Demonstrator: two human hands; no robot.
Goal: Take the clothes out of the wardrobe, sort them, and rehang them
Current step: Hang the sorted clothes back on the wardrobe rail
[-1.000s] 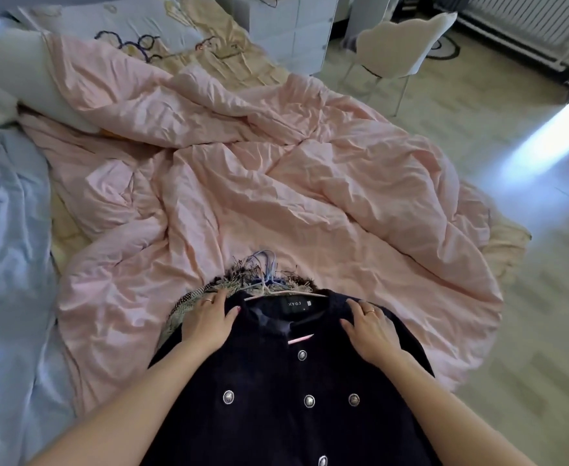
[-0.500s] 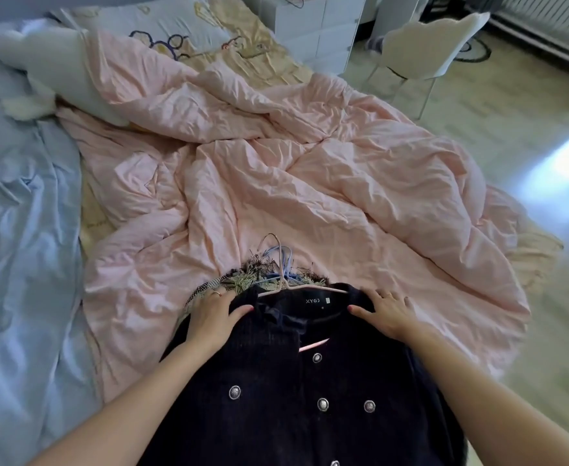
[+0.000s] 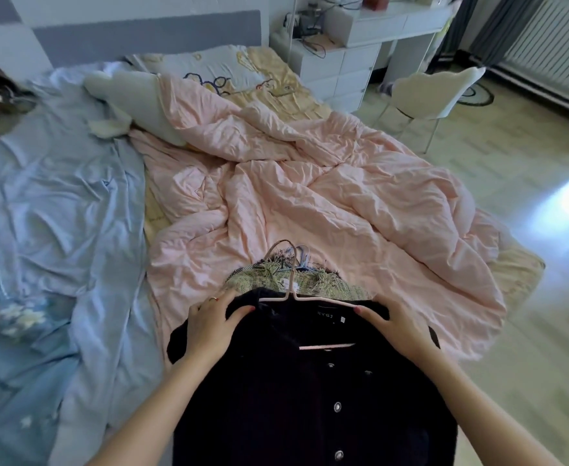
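Note:
A dark navy jacket (image 3: 310, 398) with silver buttons hangs on a pink hanger (image 3: 293, 290) in front of me, above the bed. My left hand (image 3: 209, 327) grips its left shoulder, thumb across the front. My right hand (image 3: 397, 327) grips its right shoulder. Behind it a green tweed garment (image 3: 262, 275) lies on the pink duvet (image 3: 343, 210), with blue hanger hooks (image 3: 301, 255) sticking out at its collar.
A blue sheet (image 3: 57, 230) covers the bed's left side, with a white plush pillow (image 3: 135, 95) near the headboard. A white chair (image 3: 434, 95) and a white desk with drawers (image 3: 360, 45) stand at the back right. A radiator (image 3: 555, 52) lines the far right wall.
Both hands went from resting flat on the jacket's shoulders to gripping them, and the jacket has lifted with its hanger hook now raised. My head has tilted up, showing more of the room.

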